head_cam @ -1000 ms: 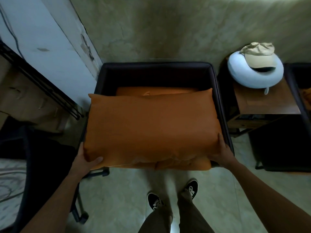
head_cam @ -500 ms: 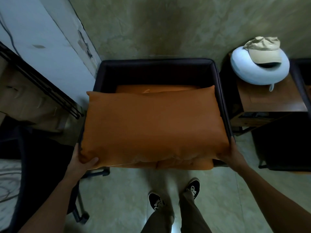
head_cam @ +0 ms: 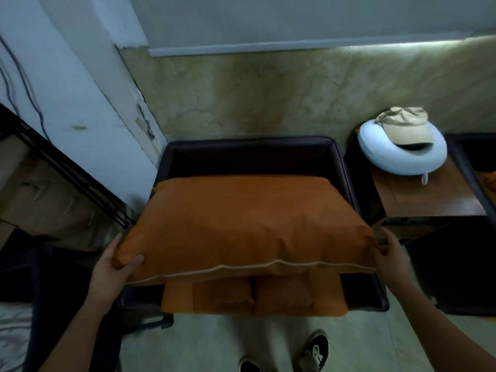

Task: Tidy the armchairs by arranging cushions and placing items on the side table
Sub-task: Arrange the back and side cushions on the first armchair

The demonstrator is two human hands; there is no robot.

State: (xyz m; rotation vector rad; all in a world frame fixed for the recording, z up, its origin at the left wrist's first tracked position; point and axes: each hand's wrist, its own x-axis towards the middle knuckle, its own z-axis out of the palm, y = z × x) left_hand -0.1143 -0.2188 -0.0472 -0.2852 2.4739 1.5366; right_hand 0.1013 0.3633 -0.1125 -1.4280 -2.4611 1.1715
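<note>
A large orange cushion is held flat over the dark armchair. My left hand grips its near left corner, thumb on top. My right hand pinches the near right corner. Beneath it lies an orange seat cushion whose front edge sticks out of the chair. On the wooden side table to the right sits a white ring-shaped pillow with a beige cap on top.
A second dark armchair stands at the far right edge. A black metal rack and cardboard boxes stand on the left. A marbled wall rises behind the chair. My shoes are on the tiled floor.
The cushion has moved away from me, deeper over the armchair seat, with both hands still on its near corners. The view has tilted up, showing more wall.
</note>
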